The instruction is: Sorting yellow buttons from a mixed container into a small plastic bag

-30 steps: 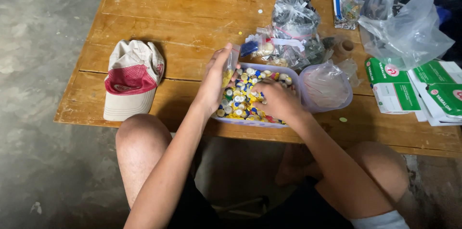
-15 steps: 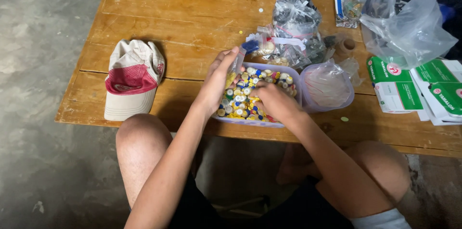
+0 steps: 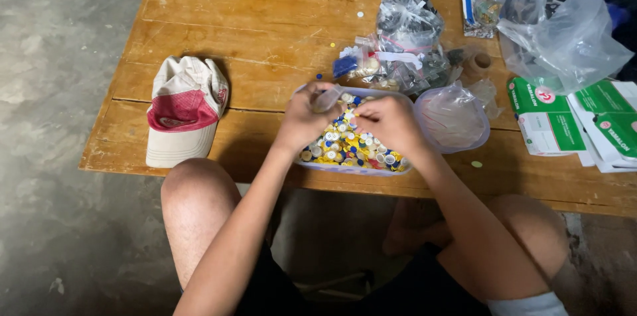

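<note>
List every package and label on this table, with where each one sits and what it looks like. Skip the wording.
Green and white boxes: right edge of the table, flat cartons, one with a round red mark.
Large clear plastic bag: far right corner, crumpled, dark contents.
Clear bag bundle: beyond the tray, white strip labels.
Small printed packets: far edge, blue and white.
Clear plastic tray: near edge under both hands, holding yellow, white and blue caps.

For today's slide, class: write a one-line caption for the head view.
Left hand and right hand meet over a tray of small colourful buttons on a wooden table.
</note>
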